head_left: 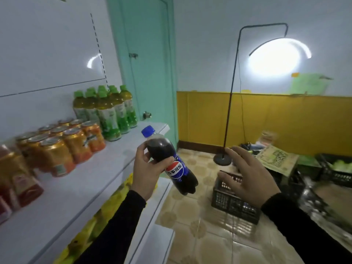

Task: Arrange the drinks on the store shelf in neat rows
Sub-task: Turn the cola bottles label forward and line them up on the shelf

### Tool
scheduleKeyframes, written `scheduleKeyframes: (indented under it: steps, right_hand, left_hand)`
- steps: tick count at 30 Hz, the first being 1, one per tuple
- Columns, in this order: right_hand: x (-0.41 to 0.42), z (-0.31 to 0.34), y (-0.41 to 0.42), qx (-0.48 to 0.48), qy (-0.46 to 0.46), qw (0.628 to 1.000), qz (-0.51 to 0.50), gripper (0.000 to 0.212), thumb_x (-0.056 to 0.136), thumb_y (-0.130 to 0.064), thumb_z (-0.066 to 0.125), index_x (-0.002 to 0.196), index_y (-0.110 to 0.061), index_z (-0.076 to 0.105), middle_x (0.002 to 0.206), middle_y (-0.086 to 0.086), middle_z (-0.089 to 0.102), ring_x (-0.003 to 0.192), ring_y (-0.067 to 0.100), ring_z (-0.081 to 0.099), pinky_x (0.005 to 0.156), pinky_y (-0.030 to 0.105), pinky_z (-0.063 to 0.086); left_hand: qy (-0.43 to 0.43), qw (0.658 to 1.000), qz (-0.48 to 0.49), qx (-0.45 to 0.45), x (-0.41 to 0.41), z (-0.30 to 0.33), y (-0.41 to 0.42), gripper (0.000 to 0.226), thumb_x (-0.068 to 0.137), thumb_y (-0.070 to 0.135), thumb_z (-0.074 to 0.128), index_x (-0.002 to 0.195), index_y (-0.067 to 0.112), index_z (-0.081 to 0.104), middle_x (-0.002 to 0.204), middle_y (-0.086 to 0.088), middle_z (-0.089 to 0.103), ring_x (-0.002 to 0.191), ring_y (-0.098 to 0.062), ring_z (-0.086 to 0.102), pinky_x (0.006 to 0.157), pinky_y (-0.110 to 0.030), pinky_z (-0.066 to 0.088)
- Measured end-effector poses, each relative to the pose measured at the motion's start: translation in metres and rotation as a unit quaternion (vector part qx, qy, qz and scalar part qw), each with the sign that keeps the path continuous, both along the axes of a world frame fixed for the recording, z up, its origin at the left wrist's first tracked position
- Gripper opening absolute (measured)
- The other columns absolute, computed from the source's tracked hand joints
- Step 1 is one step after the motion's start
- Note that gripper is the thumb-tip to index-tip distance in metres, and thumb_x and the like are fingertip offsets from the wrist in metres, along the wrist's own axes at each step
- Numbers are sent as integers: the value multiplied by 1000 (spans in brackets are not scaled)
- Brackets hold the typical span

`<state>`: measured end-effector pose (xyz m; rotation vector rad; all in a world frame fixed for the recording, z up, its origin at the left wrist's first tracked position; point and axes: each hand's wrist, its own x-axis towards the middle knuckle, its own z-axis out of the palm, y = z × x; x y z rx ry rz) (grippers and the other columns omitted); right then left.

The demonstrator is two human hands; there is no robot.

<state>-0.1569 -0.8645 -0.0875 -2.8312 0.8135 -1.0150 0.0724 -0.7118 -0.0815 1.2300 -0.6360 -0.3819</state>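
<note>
Just dark cola bottle (169, 159), blue-capped, tilted in left hand (147, 169)

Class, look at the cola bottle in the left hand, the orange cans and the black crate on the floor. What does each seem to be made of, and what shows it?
Cola bottle: clear glossy plastic, dark drink showing through. Orange cans: probably metal, silvery tops, shiny printed sides. Crate: likely moulded plastic, dull black lattice walls.

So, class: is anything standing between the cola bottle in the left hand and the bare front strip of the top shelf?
Nothing visible. The left hand holds the cola bottle tilted beside the shelf; the orange cans and green-capped bottles stand further back, leaving the front strip bare.
</note>
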Motion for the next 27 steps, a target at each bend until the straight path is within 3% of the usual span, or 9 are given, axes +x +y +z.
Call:
scheduleKeyframes:
  steps: [4,13,20,24,27]
  right_hand:
    - [18,-19,-58,21,26,997,-62,75,90,-68,42,146,-18,44,144,10,49,128,29,50,103,34,36]
    - [16,-58,-185,59,43,980,-186,76,89,-68,39,143,-15,48,136,13,55,120,31,56,96,40,49]
    - [-5,-102,-321,101,35,973,-206,72,90,-66,40,141,-15,47,134,15,56,118,34,57,95,44,51]
    - [-13,-123,-403,115,61,968,-213,71,89,-63,43,137,-11,54,130,15,60,114,32,61,88,40,53]
    - [-13,-142,-458,153,70,964,-206,73,89,-63,43,138,-11,53,133,15,58,119,32,58,94,41,50]
  left_hand:
    - [-39,997,-56,34,31,-20,-84,65,75,-6,80,123,29,53,123,-4,67,112,-27,67,94,-52,56]
    - [-88,972,-185,115,62,-62,-272,73,73,0,84,112,53,53,125,9,65,117,-21,63,98,-51,53]
    - [-107,954,-225,170,48,-111,-426,75,70,2,86,120,45,51,129,5,62,118,-23,62,99,-54,53]
    - [-106,949,-211,207,34,-138,-507,80,70,2,87,123,44,45,130,4,62,116,-18,62,99,-47,54]
    - [-110,944,-210,230,32,-158,-560,81,69,5,88,120,50,43,127,3,64,114,-15,64,96,-39,55]
